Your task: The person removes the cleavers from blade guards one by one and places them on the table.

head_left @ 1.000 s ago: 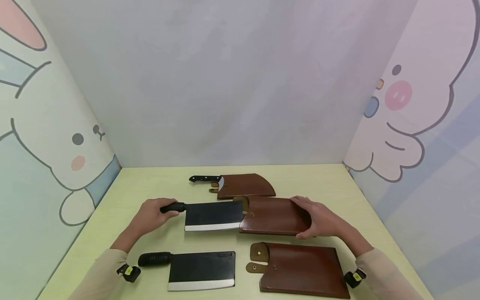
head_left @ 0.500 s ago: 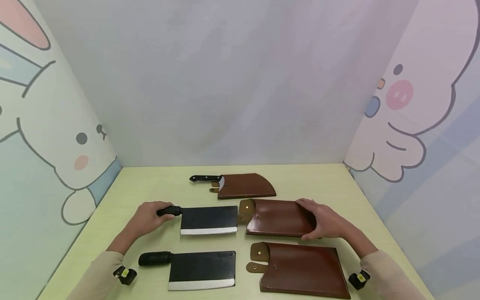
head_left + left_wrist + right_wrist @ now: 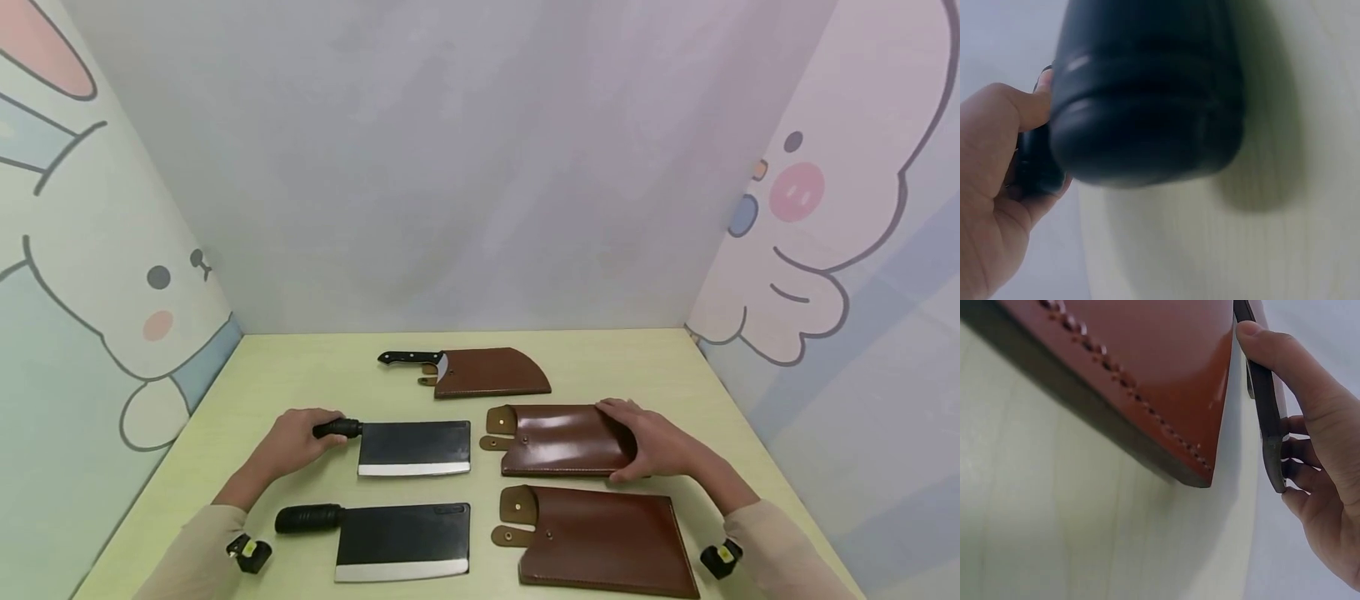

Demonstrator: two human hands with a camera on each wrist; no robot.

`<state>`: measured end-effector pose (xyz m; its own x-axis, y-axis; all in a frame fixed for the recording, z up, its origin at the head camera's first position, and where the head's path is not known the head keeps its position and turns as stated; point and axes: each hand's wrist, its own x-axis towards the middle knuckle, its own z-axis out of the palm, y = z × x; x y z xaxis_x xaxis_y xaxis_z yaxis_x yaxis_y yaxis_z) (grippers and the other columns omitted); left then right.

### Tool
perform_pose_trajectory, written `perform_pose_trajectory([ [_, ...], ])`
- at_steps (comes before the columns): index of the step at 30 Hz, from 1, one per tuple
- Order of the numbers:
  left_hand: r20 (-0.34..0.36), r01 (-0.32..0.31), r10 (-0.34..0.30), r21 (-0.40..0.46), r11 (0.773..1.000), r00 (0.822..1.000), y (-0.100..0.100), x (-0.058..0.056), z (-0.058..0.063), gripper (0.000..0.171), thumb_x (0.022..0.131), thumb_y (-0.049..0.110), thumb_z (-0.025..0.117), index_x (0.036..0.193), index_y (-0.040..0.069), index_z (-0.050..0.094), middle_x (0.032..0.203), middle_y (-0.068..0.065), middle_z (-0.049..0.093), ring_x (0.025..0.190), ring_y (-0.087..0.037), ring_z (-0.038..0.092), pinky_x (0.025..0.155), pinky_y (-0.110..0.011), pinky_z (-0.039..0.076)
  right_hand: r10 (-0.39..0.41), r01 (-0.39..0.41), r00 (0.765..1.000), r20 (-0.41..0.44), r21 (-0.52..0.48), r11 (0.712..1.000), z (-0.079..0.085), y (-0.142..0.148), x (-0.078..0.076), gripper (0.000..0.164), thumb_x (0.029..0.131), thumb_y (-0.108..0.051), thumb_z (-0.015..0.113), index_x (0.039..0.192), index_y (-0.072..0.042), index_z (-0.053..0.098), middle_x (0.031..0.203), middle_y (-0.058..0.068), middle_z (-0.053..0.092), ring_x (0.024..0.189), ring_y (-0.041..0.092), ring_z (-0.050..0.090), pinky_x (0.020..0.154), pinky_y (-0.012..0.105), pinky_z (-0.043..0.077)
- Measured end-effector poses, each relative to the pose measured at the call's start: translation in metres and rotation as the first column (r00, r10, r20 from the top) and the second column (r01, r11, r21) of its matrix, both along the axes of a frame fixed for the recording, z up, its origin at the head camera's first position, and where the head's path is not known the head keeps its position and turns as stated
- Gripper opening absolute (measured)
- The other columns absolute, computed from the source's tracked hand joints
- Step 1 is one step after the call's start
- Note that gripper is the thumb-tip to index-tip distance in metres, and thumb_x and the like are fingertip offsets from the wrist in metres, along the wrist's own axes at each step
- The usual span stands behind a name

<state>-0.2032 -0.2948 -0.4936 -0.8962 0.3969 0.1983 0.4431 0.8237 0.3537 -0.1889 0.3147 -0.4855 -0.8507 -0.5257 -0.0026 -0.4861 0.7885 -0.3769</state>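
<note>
My left hand [image 3: 292, 446] pinches the black handle [image 3: 337, 428] of a cleaver. Its dark blade [image 3: 414, 446], with a bright cutting edge, lies flat and points right. Across from it, my right hand [image 3: 656, 442] grips the right end of a brown leather knife sheath [image 3: 570, 437]. Two tan snap straps hang open at the sheath's left end, and a gap separates it from the blade tip. In the left wrist view, fingers curl around the held handle [image 3: 1041, 162]. The right wrist view has the thumb and fingers on both faces of the held sheath [image 3: 1266, 412].
Nearer lies a second cleaver [image 3: 402, 540], its ribbed handle [image 3: 1147, 112] large in the left wrist view. Beside it is a larger brown sheath [image 3: 607, 542]. Farther back, a black-handled knife [image 3: 411, 357] sits in a rounded sheath [image 3: 491, 372]. Walls enclose the pale table [image 3: 315, 367].
The held cleaver has moved left and toward me, from overlapping the sheath's mouth to lying apart from it. The held sheath has shifted right and nearer, fully exposing its straps.
</note>
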Motion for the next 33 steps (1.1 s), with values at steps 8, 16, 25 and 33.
perform_pose_trajectory([
  [8, 0.036, -0.006, 0.006, -0.013, 1.000, 0.999, -0.002, -0.001, -0.004, 0.033, 0.086, 0.025, 0.082, 0.112, 0.005, 0.077, 0.106, -0.009, 0.076, 0.091, -0.023, 0.070, 0.075, -0.045, 0.056, -0.011, 0.010, 1.000, 0.020, 0.031, 0.999, -0.002, 0.000, -0.002, 0.116, 0.066, -0.064, 0.090, 0.155, -0.009, 0.041, 0.156, 0.015, 0.044, 0.138, 0.046, 0.046, 0.095, 0.058, 0.052],
  [16, 0.078, -0.001, 0.003, -0.027, 1.000, 0.997, -0.003, -0.002, -0.009, 0.035, 0.086, 0.026, 0.082, 0.113, 0.005, 0.076, 0.106, -0.008, 0.075, 0.091, -0.022, 0.067, 0.075, -0.044, 0.052, -0.031, 0.029, 0.998, 0.052, 0.046, 0.999, -0.005, -0.003, -0.001, 0.116, 0.065, -0.064, 0.090, 0.155, -0.010, 0.040, 0.154, 0.012, 0.045, 0.130, 0.036, 0.053, 0.093, 0.055, 0.053],
  [25, 0.133, -0.020, 0.029, -0.063, 0.998, 0.991, -0.003, -0.007, -0.010, 0.041, 0.088, 0.034, 0.081, 0.116, 0.005, 0.075, 0.109, -0.008, 0.074, 0.095, -0.024, 0.066, 0.081, -0.047, 0.053, -0.036, 0.029, 0.995, 0.098, 0.077, 0.997, -0.007, -0.001, -0.004, 0.121, 0.064, -0.069, 0.087, 0.157, -0.009, 0.037, 0.158, 0.015, 0.042, 0.137, 0.040, 0.049, 0.102, 0.060, 0.048],
  [33, 0.183, -0.007, 0.023, -0.090, 0.996, 0.983, 0.007, -0.018, 0.011, 0.053, 0.096, 0.043, 0.071, 0.130, 0.002, 0.068, 0.121, -0.015, 0.071, 0.111, -0.038, 0.067, 0.090, -0.057, 0.054, 0.008, -0.010, 0.996, 0.086, 0.027, 1.000, 0.007, -0.003, -0.016, 0.110, 0.072, -0.066, 0.084, 0.156, -0.008, 0.043, 0.162, 0.017, 0.038, 0.144, 0.042, 0.042, 0.108, 0.062, 0.044],
])
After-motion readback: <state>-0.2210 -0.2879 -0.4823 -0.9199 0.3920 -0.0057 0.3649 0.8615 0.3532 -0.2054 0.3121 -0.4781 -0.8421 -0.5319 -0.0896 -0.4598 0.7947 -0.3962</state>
